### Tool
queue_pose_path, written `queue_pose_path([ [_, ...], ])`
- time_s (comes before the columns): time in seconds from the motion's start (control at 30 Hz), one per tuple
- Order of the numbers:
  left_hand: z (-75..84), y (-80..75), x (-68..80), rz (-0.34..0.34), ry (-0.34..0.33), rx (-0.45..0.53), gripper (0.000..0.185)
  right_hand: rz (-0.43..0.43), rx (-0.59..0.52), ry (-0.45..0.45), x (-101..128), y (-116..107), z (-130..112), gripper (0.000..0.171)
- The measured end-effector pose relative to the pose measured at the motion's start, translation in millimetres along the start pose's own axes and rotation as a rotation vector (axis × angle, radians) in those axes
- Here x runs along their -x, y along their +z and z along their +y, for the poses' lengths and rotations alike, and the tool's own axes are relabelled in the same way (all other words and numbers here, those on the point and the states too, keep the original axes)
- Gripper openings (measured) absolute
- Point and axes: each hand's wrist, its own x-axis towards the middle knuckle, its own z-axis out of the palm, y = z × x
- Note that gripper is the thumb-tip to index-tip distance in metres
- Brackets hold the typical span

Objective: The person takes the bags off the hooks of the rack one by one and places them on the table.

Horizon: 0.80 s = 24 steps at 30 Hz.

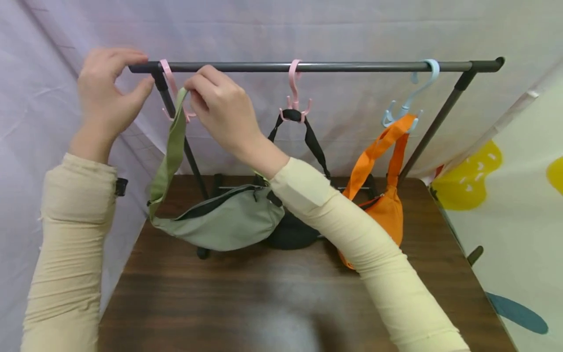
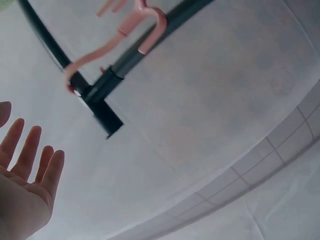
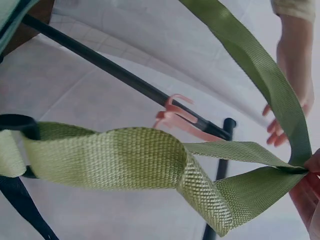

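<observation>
A grey-green bag [image 1: 228, 222] hangs tilted by its green strap [image 1: 174, 146], the top of which my right hand [image 1: 226, 107] pinches just below the rail. In the right wrist view the strap [image 3: 115, 157] is folded and twisted, its end between the thumb and fingers at the right edge. My left hand [image 1: 105, 90] is raised by the rail's left end, fingers apart, with nothing in it; the left wrist view also shows these fingers [image 2: 25, 152] spread. Between the hands, a pink hook [image 1: 167, 73] hangs on the rail, partly behind the strap.
The dark rail [image 1: 242, 67] spans above a brown wooden table [image 1: 211, 298]. A second pink hook [image 1: 293, 83] carries a black bag [image 1: 292, 232], partly hidden. At the right, a light-blue hook [image 1: 422, 88] carries an orange bag [image 1: 387, 215]. White curtain [image 1: 352, 29] lies behind.
</observation>
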Motion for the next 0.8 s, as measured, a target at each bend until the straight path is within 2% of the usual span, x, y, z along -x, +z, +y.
queue_pose_path([
  [0.07,3.8,-3.2,10.0,0.014,0.002,0.042,0.03,-0.002,0.003,0.019,1.4,-8.3,-2.1,0.025],
  [0.23,15.0,-5.5,44.7,-0.025,-0.042,0.134,0.036,0.001,0.019,0.066,6.1,-26.7,-3.8,0.024],
  [0.37,16.2,-7.1,78.5,-0.086,0.006,0.185,0.045,0.019,0.025,0.085,7.2,-37.0,-3.6,0.023],
  [0.47,12.7,-6.4,108.6,-0.131,-0.028,0.229,0.053,0.047,0.023,0.084,7.3,-42.9,-3.4,0.022],
  [0.57,6.8,-1.3,141.5,-0.178,-0.141,0.262,0.064,0.066,0.014,0.093,7.1,-49.4,-3.7,0.022],
  [0.63,3.3,5.1,163.2,-0.208,-0.265,0.302,0.072,0.072,0.008,0.103,6.6,-53.7,-4.1,0.022],
  [0.7,0.7,13.4,183.9,-0.232,-0.42,0.403,0.078,0.073,0.005,0.112,6.2,-57.4,-4.5,0.021],
  [0.8,-0.6,28.5,211.3,-0.266,-0.666,0.624,0.083,0.075,0.013,0.12,5.8,-61.1,-4.8,0.022],
])
